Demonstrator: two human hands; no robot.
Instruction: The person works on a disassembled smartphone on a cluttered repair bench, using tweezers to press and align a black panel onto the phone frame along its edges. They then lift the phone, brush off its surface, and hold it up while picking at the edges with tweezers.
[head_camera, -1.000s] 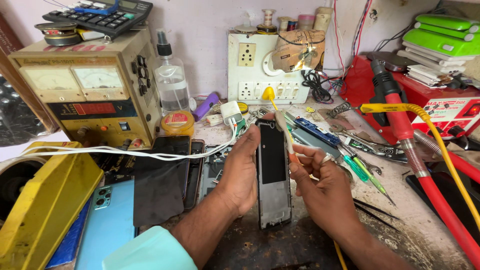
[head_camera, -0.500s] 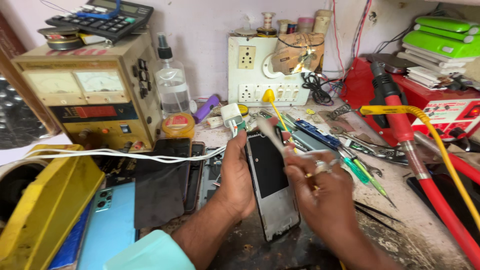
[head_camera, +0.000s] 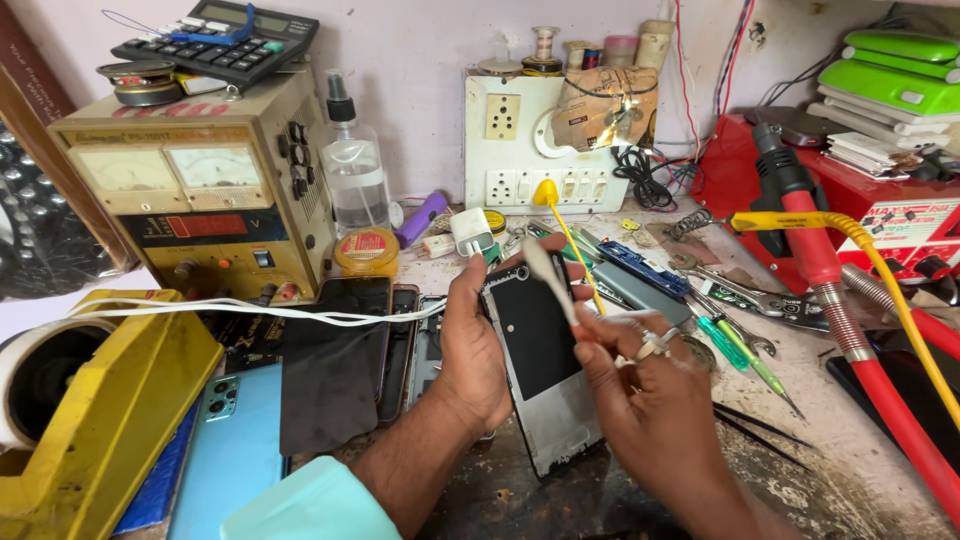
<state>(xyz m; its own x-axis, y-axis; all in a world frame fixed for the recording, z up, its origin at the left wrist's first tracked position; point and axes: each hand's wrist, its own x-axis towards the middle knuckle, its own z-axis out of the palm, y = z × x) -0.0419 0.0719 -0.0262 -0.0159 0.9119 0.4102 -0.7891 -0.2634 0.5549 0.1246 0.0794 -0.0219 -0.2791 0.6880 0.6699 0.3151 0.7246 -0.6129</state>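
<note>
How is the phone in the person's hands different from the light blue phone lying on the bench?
The phone frame is tilted up off the bench in the left hand, its dark inside showing. The light blue phone lies flat, back up, cameras showing, untouched. The right hand holds a cotton swab over the held one. Both are slim rectangles.

my left hand (head_camera: 478, 350) is gripping a tilted phone frame (head_camera: 540, 365) whose dark rectangular screen is facing me. a black screen panel (head_camera: 335, 375) is lying left of it. a red display strip (head_camera: 207, 225) is glowing on the yellow power supply (head_camera: 200, 190).
</note>
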